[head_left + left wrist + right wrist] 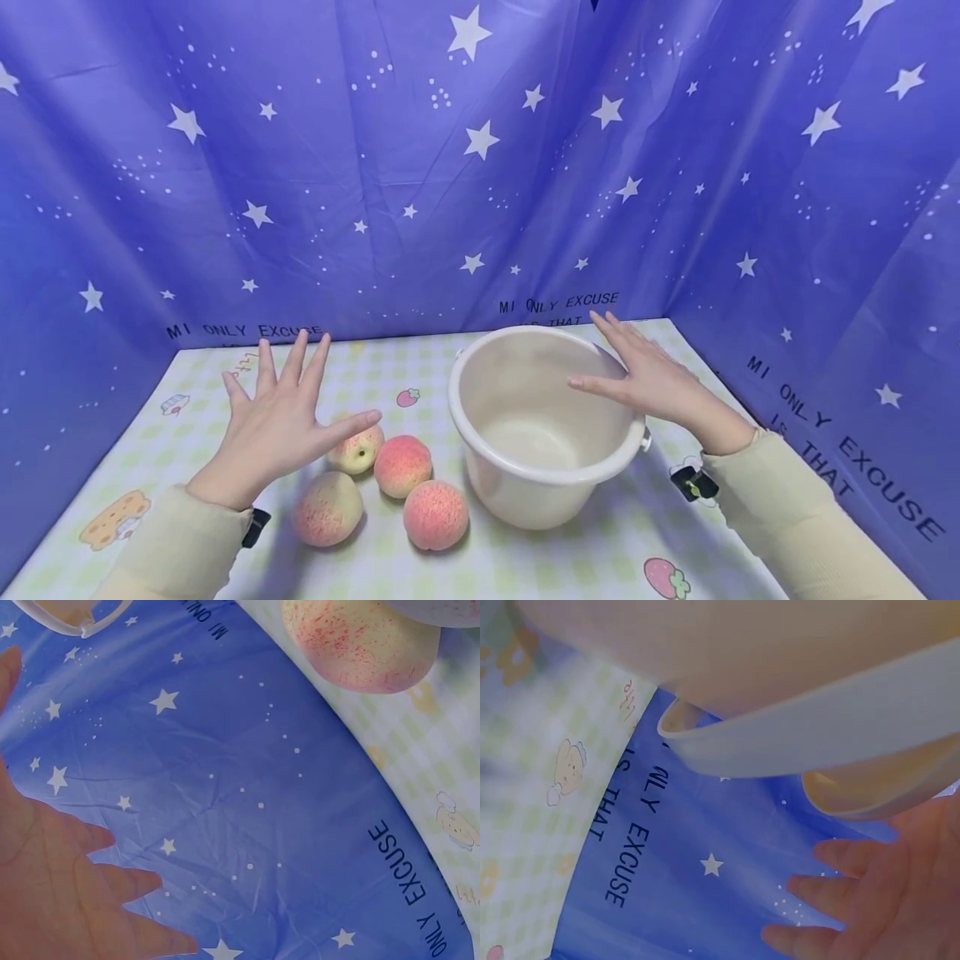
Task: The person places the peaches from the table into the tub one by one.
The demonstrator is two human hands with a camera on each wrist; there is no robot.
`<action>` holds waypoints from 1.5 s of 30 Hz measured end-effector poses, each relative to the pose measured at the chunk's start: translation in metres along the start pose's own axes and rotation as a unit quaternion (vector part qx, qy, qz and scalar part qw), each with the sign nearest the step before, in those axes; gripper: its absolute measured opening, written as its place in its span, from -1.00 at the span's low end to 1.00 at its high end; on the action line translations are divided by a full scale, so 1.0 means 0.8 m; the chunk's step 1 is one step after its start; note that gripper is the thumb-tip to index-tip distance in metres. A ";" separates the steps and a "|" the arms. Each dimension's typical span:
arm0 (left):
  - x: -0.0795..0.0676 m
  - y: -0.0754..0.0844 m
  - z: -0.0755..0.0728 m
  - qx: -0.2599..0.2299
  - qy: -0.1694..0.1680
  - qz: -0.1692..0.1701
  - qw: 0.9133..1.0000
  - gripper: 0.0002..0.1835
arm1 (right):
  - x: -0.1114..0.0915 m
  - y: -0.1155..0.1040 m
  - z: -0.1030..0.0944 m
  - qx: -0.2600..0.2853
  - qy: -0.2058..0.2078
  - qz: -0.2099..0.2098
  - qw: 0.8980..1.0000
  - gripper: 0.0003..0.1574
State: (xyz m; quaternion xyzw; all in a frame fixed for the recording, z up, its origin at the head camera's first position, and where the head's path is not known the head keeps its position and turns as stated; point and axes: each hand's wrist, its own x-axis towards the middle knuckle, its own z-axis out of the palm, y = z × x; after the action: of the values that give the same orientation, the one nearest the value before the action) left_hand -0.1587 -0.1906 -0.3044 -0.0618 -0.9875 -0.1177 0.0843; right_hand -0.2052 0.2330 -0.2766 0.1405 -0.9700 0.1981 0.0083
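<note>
My left hand (pixel 281 421) hovers over the peaches with its fingers spread and nothing in it. Below its thumb lies one peach (pixel 357 450), partly hidden by the hand. Beside that are a redder peach (pixel 403 467), a pale speckled peach (pixel 328 510) and a pink peach (pixel 436 515). A cream bucket (pixel 525 492) stands upright to their right, its visible inside bare. My right hand (pixel 648 371), fingers extended, overlaps the bucket's right rim in the head view. In the right wrist view its fingers show beside the bucket's rim and handle (pixel 817 727).
A pale checked tablecloth (pixel 405 575) with printed strawberries and other pictures covers the table. Blue star-patterned cloth (pixel 420 183) rises as walls behind and on both sides. Black bands (pixel 255 528) sit at both wrists.
</note>
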 end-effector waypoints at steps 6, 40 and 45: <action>-0.001 0.000 0.003 -0.003 0.001 0.002 1.000 0.27 | 0.002 0.008 0.004 0.037 -0.011 0.004 0.999 0.29; -0.012 0.024 0.029 -0.002 0.021 0.056 0.998 0.24 | 0.008 0.041 0.040 0.335 -0.028 -0.016 0.942 -0.19; -0.015 0.027 0.037 0.001 0.020 0.075 0.997 0.23 | 0.007 0.041 0.043 0.357 -0.032 -0.011 0.933 -0.18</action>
State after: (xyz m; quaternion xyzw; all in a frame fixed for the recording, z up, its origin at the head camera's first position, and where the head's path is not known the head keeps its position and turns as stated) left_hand -0.1486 -0.1639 -0.3299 -0.1332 -0.9784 -0.1113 0.1126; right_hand -0.2188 0.2474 -0.3205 0.1513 -0.8333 0.5269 -0.0709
